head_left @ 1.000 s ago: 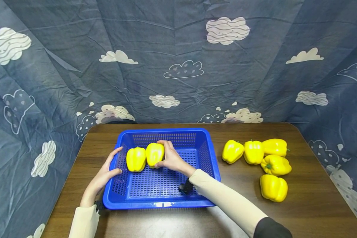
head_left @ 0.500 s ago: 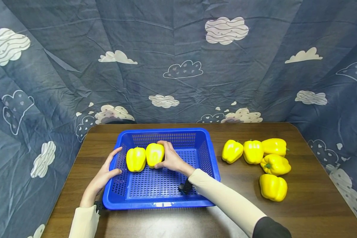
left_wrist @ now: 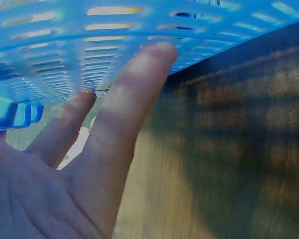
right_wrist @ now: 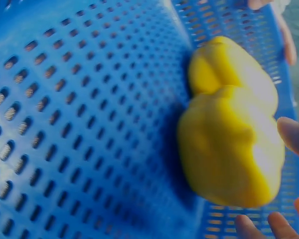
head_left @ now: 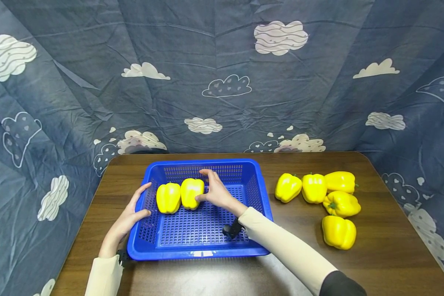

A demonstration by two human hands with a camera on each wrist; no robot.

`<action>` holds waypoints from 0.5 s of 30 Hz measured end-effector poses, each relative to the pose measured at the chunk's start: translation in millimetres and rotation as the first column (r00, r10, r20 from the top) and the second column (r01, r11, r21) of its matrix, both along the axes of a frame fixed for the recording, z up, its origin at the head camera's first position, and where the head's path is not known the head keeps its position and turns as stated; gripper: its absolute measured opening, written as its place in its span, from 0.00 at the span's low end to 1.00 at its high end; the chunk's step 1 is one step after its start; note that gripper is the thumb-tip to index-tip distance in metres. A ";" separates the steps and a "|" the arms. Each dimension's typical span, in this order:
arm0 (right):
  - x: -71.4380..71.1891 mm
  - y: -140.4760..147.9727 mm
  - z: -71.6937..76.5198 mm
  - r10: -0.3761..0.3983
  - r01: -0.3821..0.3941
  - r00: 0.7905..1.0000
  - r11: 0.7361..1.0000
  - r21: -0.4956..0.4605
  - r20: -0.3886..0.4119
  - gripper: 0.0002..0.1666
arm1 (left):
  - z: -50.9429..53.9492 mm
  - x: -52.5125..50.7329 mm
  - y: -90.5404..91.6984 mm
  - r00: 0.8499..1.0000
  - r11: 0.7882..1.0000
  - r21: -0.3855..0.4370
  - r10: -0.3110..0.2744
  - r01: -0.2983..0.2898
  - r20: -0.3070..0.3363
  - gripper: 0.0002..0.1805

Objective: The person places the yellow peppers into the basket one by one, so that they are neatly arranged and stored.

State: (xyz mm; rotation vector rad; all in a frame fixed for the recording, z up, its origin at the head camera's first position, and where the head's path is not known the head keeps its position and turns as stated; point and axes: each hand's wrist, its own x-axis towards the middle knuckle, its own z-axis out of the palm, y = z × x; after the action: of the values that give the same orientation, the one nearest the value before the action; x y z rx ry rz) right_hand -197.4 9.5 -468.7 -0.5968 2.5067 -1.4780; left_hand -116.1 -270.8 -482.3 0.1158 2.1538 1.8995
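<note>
Pepper by the right hand: a glossy yellow bell pepper, sitting on the floor of the basket, left of centre and toward the back. Nobody's got a grip on it.
Pepper next door: another shiny yellow bell pepper, just left of the first and looking like it touches it, close to the basket's left wall.
Basket: blue plastic, rectangular basket with slotted walls and a perforated floor. Contents are those 2 peppers plus a reaching hand.
Right hand: this hand is spread open inside the basket, thumb right at the pepper's edge, fingers clear of it. Can't really tell if the thumb makes contact.
Left hand: the other hand is holding the basket's left side, thumb and a finger over the rim, more fingers against the outer wall in the left wrist view.
Loose peppers: 5 more yellow bell peppers right of the basket, 4 bunched up and 1 nearer the person.
Table: brown wood-grain table under the whole lot.
Sleeves: cream sleeves on both arms.
Backdrop: wrinkled blue-grey cloth printed with white clouds.
</note>
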 end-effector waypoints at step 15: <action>0.7 35.8 46.0 0.014 -0.002 0.997 0.987 -0.162 0.074 0.41 | -2.5 -1.8 -0.9 1.000 1.000 0.011 -0.005 0.005 -0.016 0.44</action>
State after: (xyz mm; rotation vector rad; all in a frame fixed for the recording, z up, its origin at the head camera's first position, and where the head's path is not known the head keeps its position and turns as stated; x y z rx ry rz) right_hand -196.6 45.4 -422.7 -0.5643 2.3410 -1.6806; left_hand -117.9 -271.7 -484.8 0.1389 2.1509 1.9142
